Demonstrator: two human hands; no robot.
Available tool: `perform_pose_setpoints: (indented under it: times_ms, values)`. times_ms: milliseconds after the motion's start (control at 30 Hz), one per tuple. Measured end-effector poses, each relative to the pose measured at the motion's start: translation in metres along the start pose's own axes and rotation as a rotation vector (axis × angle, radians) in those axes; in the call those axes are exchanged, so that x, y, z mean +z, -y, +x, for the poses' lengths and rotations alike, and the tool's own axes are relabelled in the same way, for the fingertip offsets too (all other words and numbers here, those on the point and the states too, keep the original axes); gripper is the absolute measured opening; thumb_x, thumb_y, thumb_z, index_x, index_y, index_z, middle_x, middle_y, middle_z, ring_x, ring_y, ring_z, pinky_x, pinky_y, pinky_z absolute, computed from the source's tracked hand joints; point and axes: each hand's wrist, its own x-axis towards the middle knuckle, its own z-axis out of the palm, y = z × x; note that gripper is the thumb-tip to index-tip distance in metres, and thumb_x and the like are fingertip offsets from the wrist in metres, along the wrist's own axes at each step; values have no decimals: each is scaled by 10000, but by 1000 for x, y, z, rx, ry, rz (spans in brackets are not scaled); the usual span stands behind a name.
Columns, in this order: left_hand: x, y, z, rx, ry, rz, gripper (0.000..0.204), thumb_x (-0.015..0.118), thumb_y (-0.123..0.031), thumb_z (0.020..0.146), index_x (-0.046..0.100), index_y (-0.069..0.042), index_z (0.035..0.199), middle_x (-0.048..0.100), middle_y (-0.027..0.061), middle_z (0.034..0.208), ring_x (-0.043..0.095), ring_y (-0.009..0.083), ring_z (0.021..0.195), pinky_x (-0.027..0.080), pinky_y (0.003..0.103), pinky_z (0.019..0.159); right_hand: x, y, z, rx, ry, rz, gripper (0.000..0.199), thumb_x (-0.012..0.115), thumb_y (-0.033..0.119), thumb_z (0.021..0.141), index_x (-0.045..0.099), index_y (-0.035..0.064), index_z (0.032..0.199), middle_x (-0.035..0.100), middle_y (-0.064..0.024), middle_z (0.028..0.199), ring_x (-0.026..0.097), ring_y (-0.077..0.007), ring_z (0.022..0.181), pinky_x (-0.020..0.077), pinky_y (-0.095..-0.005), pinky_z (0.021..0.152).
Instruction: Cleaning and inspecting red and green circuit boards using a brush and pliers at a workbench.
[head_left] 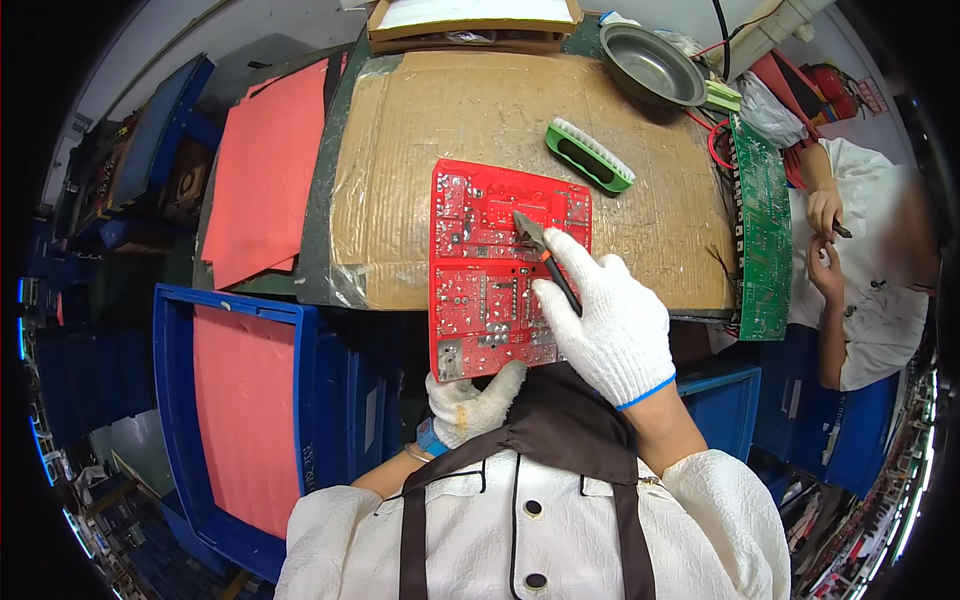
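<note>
A red circuit board [478, 262], solder side up, is tilted over the near edge of the cardboard. My left hand [474, 408], in a white glove stained on the thumb side, grips the board's lower left corner; its fingers under the board are hidden. Above the board, my right hand [612, 318], also gloved in white, is closed round a pair of cutting pliers [540, 250] with black and orange handles. The jaws rest on or just over the board's upper middle; which of the two I cannot tell.
Cardboard [400, 120] covers the table. On it lie a green brush [592, 155] and a metal bowl [654, 62]. Pink sheets [265, 180] lie at left, above a blue crate [305, 400]. A green circuit board [765, 240] stands at right, beside a co-worker's hands [826, 225].
</note>
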Motion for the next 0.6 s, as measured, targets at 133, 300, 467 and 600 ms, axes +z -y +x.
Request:
perform_pose_setpoints:
  times_ms: [133,300,467,600]
  values:
    - [-1,1,-2,-14,-27,-44,377,837,32,824,709,-8,1176,764,89,1100,722,151,986,568,334,920,5,-14,2,25,-20,10,493,700,411,951,623,249,1410,633,-175,861,699,-382,777,559,-460,696]
    - [-3,1,-1,16,-10,-7,371,836,33,826,711,-7,1173,764,88,1094,724,148,973,576,329,900,2,-4,0,-8,-19,44,481,700,406,955,633,248,1404,624,-171,853,692,-373,760,553,-462,682]
    - [-1,2,-1,27,-24,-43,355,839,24,829,716,-13,1160,765,87,1087,725,153,957,577,329,889,0,-4,-3,31,20,44,482,689,394,962,622,252,1418,633,-174,871,692,-369,766,553,-466,674]
    - [8,-2,2,127,-55,119,405,832,28,833,691,-10,1210,753,101,1127,719,181,975,564,344,911,-3,-8,0,-19,-10,103,484,670,388,963,592,245,1419,655,-195,903,695,-380,747,572,-473,658]
